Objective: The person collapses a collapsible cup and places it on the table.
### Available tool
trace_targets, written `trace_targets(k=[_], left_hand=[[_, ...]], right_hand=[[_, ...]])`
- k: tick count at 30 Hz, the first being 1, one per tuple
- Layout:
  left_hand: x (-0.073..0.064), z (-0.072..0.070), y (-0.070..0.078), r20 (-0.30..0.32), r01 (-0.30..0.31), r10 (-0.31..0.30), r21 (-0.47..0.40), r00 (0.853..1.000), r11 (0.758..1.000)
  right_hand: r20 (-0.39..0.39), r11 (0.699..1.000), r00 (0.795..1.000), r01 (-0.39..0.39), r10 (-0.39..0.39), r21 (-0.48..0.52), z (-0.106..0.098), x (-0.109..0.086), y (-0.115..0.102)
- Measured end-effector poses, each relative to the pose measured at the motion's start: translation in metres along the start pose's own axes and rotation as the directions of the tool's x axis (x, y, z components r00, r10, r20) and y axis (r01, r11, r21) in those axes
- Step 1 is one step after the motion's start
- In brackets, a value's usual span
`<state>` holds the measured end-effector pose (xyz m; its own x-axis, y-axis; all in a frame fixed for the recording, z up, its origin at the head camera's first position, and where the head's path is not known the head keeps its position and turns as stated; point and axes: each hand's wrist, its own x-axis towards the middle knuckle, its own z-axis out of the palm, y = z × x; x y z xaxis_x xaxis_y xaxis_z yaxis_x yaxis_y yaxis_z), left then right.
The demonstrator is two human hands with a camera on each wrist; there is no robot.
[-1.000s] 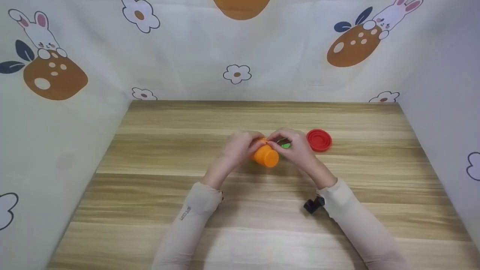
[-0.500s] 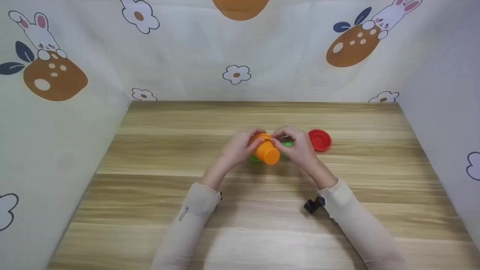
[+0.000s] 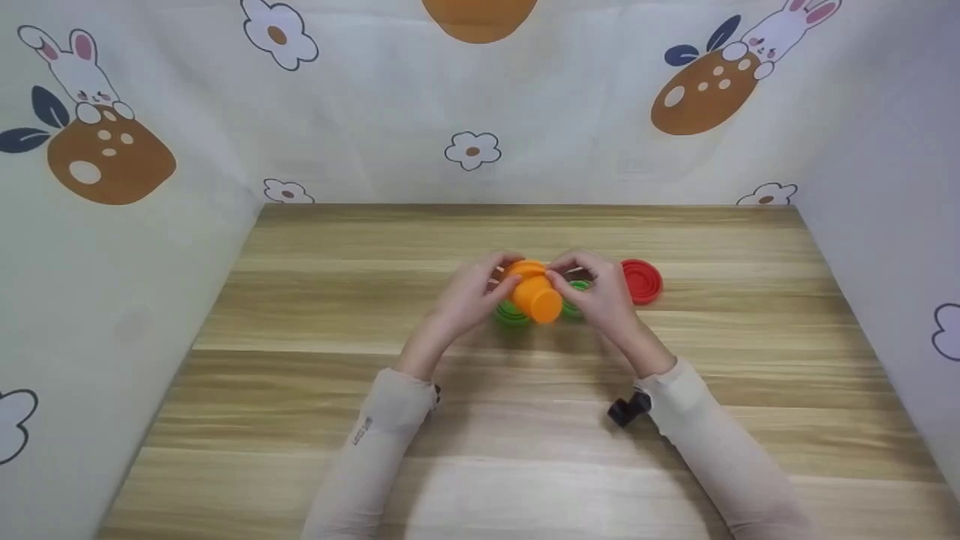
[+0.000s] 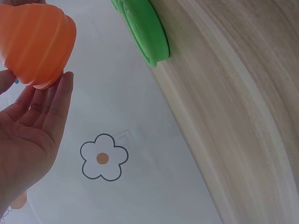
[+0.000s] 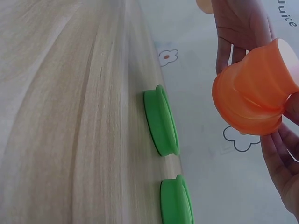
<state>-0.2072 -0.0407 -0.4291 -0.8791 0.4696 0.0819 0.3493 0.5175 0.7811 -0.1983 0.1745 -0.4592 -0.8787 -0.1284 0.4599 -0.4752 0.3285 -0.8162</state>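
An orange collapsible cup (image 3: 536,289), tilted and held above the table, has its narrow round end facing me in the head view. My left hand (image 3: 466,294) grips its left side by the wider rim, thumb in front and fingers behind. At the right of that rim, my right hand (image 3: 606,300) pinches with thumb and fingertips. Folds bulge unevenly along the cup's wall in the right wrist view. Beneath the cup, two flattened green collapsible cups (image 5: 161,121) lie on the table, partly hidden by the hands and the cup in the head view.
A flattened red collapsible cup (image 3: 643,282) lies on the wood-grain table (image 3: 337,397), just right of my right hand. Printed cloth walls (image 3: 375,112) enclose the table at the back and sides. A black wrist camera (image 3: 628,409) sticks out from the right sleeve.
Both hands have raised the orange cup slightly and shifted it a little. More of its wide rim shows, and the green cups underneath have come into clearer view.
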Motion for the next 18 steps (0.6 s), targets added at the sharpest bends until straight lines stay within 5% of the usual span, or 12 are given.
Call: trace_targets(k=[18], left_hand=[[-0.0007, -0.0021, -0.0053, -0.027, -0.022, 0.018, -0.128, 0.999, 0.992]], right_hand=[[-0.054, 1.0, 0.999, -0.001, 0.003, 0.021, 0.002, 0.0015, 0.0001]])
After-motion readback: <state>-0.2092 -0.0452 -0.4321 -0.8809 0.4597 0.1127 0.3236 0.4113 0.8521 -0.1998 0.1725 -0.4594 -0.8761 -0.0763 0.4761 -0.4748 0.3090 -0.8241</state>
